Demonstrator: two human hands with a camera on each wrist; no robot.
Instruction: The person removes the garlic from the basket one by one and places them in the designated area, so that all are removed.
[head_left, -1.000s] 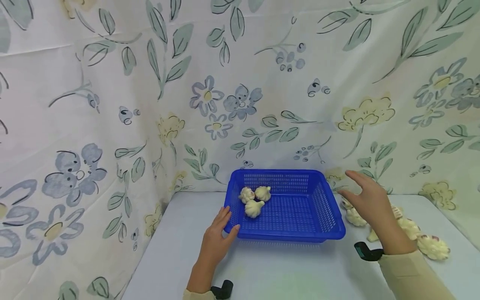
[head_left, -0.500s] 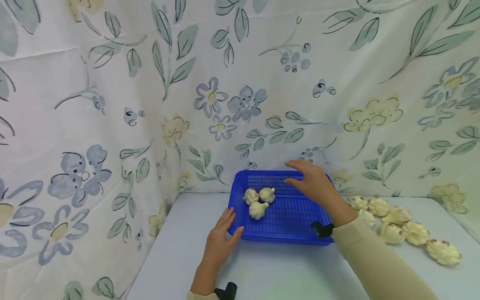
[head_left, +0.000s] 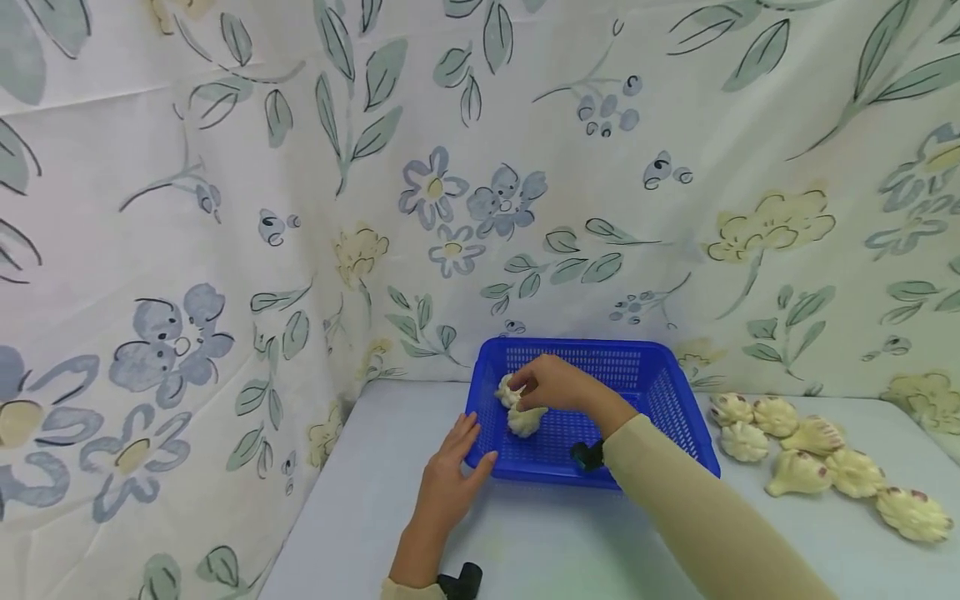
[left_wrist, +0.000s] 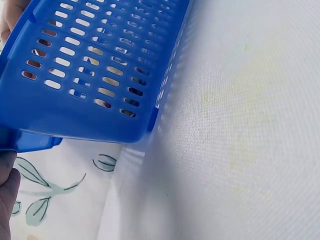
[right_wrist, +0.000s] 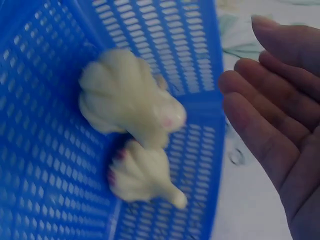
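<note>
A blue plastic basket point(head_left: 600, 475) with slotted walls stands on the table, holding garlic bulbs point(head_left: 525, 421) in its left part. Over these bulbs is my right hand point(head_left: 558, 385), which hides part of them in the head view. Seen from the right wrist, the hand point(right_wrist: 285, 110) has its thumb apart from the fingers and nothing between them; three garlic bulbs point(right_wrist: 145, 175) lie beside it in the basket. My left hand point(head_left: 447, 471) rests at the basket's front left corner, fingers extended along the side and thumb spread. Its fingertips point(left_wrist: 6, 192) touch the rim in the left wrist view.
Several more garlic bulbs point(head_left: 798, 473) lie grouped on the white table point(head_left: 360, 500) to the right of the basket. A floral curtain point(head_left: 420, 108) hangs behind and along the left side. Black wrist devices point(head_left: 588, 456) sit on both wrists.
My right hand has swung left, from above the loose garlic at the right to over the bulbs in the basket. The left hand stays at the corner; the head view shifts slightly.
</note>
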